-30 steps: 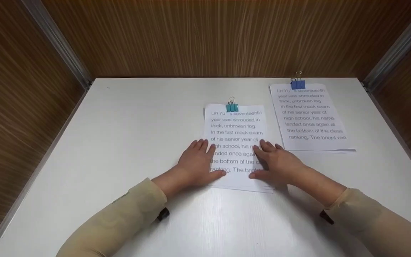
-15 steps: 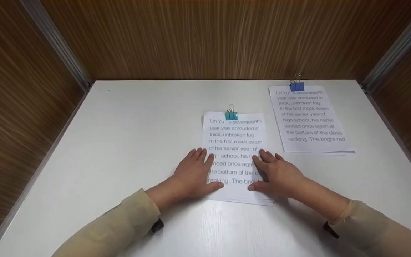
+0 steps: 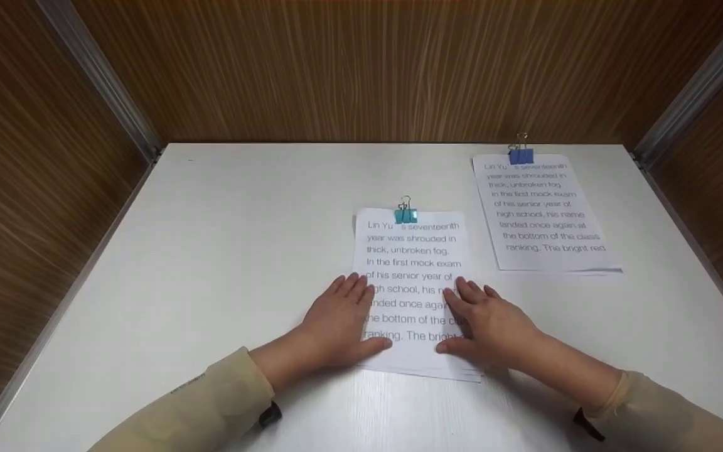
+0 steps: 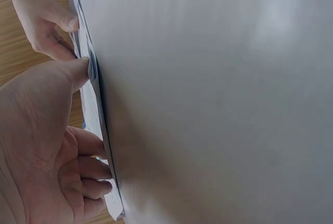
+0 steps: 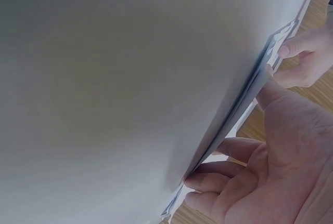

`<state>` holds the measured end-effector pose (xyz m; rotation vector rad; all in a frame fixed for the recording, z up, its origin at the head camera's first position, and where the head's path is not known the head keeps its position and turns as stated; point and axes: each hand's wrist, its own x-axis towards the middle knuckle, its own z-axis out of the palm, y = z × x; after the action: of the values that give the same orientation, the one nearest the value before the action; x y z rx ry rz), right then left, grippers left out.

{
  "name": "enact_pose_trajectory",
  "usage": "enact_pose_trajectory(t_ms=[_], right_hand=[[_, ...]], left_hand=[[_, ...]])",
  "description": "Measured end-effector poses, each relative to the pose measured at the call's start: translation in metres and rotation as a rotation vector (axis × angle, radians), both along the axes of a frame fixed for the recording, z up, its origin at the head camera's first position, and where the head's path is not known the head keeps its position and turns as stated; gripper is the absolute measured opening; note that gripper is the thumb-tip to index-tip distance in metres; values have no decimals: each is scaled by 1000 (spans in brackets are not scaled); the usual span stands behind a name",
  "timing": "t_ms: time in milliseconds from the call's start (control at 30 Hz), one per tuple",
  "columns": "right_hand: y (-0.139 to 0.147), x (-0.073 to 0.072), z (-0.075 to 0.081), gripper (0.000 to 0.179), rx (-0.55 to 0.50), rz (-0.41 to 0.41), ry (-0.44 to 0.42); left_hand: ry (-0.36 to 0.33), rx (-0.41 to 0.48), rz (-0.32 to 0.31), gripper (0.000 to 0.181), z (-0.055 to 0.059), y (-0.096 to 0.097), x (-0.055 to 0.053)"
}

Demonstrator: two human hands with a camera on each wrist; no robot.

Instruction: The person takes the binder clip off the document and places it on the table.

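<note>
A stack of printed paper sheets (image 3: 410,257) lies flat in the middle of the white table, with a teal binder clip (image 3: 406,215) on its top edge. My left hand (image 3: 339,320) rests on the lower left side of the stack, thumb spread inward. On its lower right side lies my right hand (image 3: 496,326), fingertips touching the top sheet. Both wrist views show fingers and thumbs on the paper at its side edges, not curled round it: left hand (image 4: 41,141) in the left wrist view, right hand (image 5: 281,151) in the right. Lower sheets stick out slightly at the bottom edge.
A second paper stack (image 3: 540,220) with a blue-purple binder clip (image 3: 521,156) lies at the back right, apart from the first. Wood-grain panels (image 3: 361,69) enclose the white table (image 3: 223,238) at the back and sides.
Both hands and the teal-clipped paper stack have slid together toward the person, widening the distance to the back panel. The second stack shifts only slightly in view.
</note>
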<state>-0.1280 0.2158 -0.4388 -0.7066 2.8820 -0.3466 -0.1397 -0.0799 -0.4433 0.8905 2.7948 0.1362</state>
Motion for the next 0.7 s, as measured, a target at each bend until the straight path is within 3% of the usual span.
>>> enact_pose_trajectory(t_ms=[700], right_hand=[[-1,22,3,98,12,16,29]], left_hand=[[11,-52,-36,101,5,1,18]])
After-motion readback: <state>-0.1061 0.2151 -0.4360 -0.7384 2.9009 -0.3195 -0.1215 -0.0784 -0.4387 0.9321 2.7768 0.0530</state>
